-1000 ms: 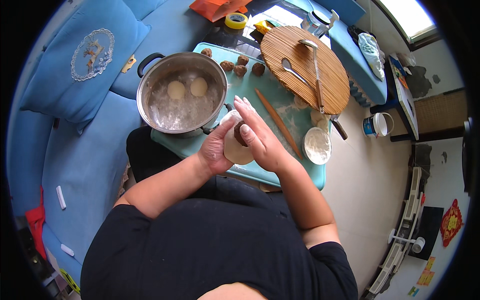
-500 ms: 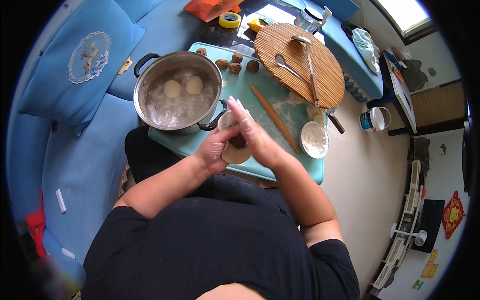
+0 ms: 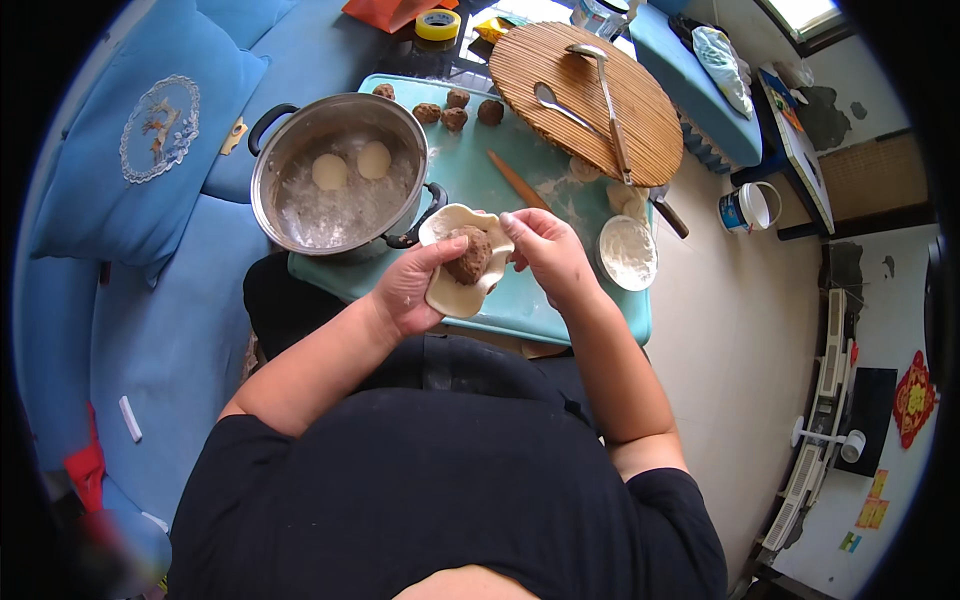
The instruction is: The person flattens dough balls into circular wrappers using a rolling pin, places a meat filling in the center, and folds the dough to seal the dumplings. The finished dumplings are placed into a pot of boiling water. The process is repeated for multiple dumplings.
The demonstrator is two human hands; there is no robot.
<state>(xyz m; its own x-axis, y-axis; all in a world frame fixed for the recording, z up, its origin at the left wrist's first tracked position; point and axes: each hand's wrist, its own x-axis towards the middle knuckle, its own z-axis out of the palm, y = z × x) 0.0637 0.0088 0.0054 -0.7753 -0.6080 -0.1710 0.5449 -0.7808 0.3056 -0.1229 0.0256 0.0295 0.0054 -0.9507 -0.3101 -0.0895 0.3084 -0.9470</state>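
Scanning from the left of the teal board (image 3: 560, 310), we first had the blue cushion (image 3: 140, 150) with its pale round embroidered patch, lying well off to the board's left, out of the flour's way.

Next came the steel pot (image 3: 335, 175), sitting on the board's left end. Two pale dough balls (image 3: 350, 165) lay inside on a floury bottom, probably so they wouldn't stick.

Right in front of the pot, over the board's near edge, our left hand (image 3: 405, 290) cupped the dough wrapper (image 3: 455, 295) from underneath, fingers curled up around it like a little bowl, with the brown filling ball (image 3: 468, 255) sitting in the middle. Cupping it that way kept the filling centred, we reckon. Our right hand (image 3: 545, 250) was just beside it, fingertips pinching at the wrapper's far edge, not clenched tight.

Four more brown filling balls (image 3: 455, 105) sat in a row at the board's far edge, handy to grab. A thin wooden rolling stick (image 3: 518, 180) lay on the board's middle.

Over the board's right end we had the round wooden board (image 3: 590, 95) with a spoon (image 3: 560, 105) and a ladle (image 3: 605, 100) on it, and a small white bowl of flour (image 3: 628, 252) by its near edge.

Packaging-wise: a yellow tape roll (image 3: 438, 24) beyond the board's far edge, a small blue-and-white tub (image 3: 748, 208) on the floor to its right, and a red ornament (image 3: 913, 398) way off right.
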